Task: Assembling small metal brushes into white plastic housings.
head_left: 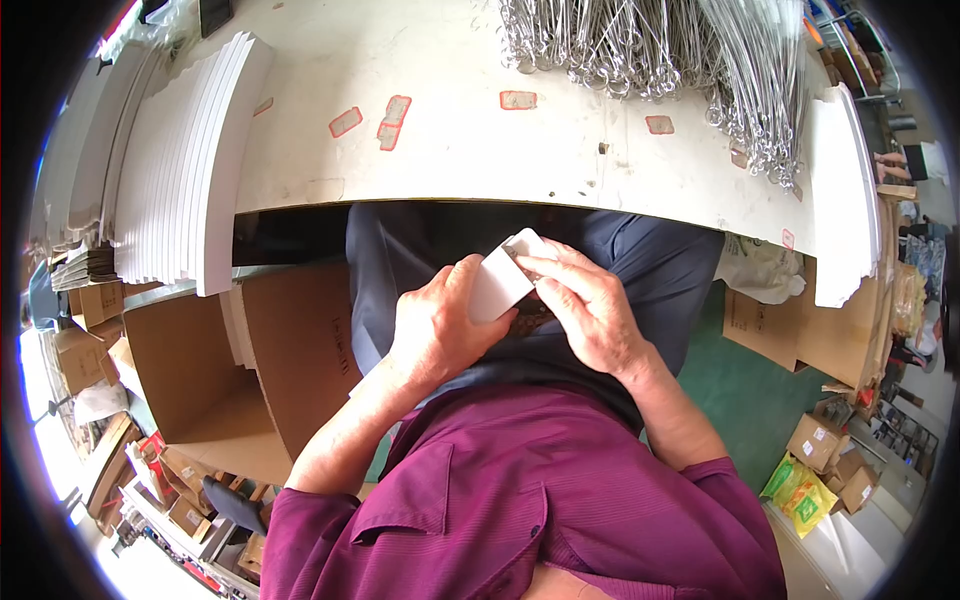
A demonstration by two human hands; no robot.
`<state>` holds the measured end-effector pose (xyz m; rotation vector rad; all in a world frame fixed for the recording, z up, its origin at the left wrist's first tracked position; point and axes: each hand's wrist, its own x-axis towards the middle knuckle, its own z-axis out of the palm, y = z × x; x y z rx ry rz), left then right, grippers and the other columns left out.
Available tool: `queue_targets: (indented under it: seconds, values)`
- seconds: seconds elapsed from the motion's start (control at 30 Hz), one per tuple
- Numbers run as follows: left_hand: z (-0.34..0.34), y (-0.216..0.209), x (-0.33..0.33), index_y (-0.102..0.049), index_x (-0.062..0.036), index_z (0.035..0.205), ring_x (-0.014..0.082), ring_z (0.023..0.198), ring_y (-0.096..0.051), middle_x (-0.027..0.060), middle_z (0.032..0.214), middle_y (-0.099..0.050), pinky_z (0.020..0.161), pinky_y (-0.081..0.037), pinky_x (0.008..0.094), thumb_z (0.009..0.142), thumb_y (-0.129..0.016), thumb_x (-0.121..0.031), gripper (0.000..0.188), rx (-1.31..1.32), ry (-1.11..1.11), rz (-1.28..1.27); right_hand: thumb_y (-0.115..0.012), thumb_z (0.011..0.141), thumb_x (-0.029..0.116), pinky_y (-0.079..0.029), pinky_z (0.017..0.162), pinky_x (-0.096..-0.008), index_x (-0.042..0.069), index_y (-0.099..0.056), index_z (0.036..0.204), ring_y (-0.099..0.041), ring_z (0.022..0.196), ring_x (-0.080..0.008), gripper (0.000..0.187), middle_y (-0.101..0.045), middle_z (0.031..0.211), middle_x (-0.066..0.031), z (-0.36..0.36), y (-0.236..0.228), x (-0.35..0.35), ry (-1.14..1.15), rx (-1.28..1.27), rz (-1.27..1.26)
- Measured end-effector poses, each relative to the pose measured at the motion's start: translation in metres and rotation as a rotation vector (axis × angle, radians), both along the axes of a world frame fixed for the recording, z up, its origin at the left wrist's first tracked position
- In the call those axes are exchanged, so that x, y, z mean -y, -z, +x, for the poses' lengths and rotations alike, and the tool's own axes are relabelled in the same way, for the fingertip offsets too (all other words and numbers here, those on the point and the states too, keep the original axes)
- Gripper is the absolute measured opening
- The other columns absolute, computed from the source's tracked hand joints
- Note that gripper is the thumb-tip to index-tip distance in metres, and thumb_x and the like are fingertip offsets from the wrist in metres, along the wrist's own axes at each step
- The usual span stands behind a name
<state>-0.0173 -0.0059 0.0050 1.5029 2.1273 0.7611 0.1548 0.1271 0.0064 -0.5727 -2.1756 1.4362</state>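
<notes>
A small white box (499, 286) is held over my lap, just below the table's near edge. My left hand (440, 318) wraps round its left side, with the thumb along the lower edge. At its right end a flap (524, 241) stands up. My right hand (592, 308) has its fingers bent against that open end, the thumb and forefinger close together there. Whether the right fingers grip the flap or something inside the box is hidden.
Metal wire rods with looped ends (620, 45) lie in a heap on the white table (430, 160). Folded white cartons stand in a row (200, 170) at the left, more white card (843, 190) at the right. An open cardboard box (205, 380) sits below left.
</notes>
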Motion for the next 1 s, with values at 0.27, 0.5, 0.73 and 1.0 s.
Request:
queue_targets:
  seconds: [0.27,0.5,0.73,1.0]
  values:
    - [0.004,-0.005,-0.008,-0.059,-0.001,0.132,0.034,0.094,-0.075,0.0194,0.107,-0.073,0.081,-0.062,0.0408,0.074,-0.092,-0.024,0.07,0.106,-0.008,0.034,-0.061,0.1,-0.004,-0.059,0.071,-0.0318,-0.003,-0.071,0.117,-0.076,0.082,-0.0229,0.02,-0.076,0.098,-0.0176,-0.005,-0.007,0.009,0.138,0.02,-0.141]
    - [0.012,-0.001,-0.01,-0.055,-0.0061,0.136,0.0329,0.09,-0.076,0.0173,0.107,-0.074,0.073,-0.064,0.0418,0.077,-0.09,-0.036,0.075,0.121,-0.021,0.101,-0.067,0.098,0.0,-0.059,0.069,-0.0324,-0.002,-0.071,0.116,-0.077,0.081,-0.0247,0.019,-0.076,0.096,-0.0185,-0.009,0.001,0.014,0.098,0.083,-0.032]
    - [0.013,-0.001,-0.012,-0.053,-0.0088,0.135,0.0342,0.091,-0.076,0.0162,0.11,-0.073,0.073,-0.064,0.0426,0.078,-0.09,-0.031,0.072,0.165,-0.027,0.13,-0.071,0.098,0.005,-0.058,0.064,-0.0307,-0.002,-0.065,0.122,-0.076,0.074,-0.0211,0.026,-0.076,0.086,-0.0165,-0.008,0.008,0.027,0.319,0.021,-0.252]
    - [0.014,0.0,-0.011,-0.056,-0.0107,0.133,0.0349,0.087,-0.075,0.0156,0.106,-0.072,0.071,-0.064,0.0435,0.078,-0.089,-0.027,0.067,0.179,-0.015,0.119,-0.069,0.098,0.009,-0.058,0.062,-0.0385,-0.003,-0.069,0.118,-0.074,0.072,-0.0338,0.023,-0.074,0.085,-0.0193,-0.006,0.008,0.024,0.253,0.021,0.129]
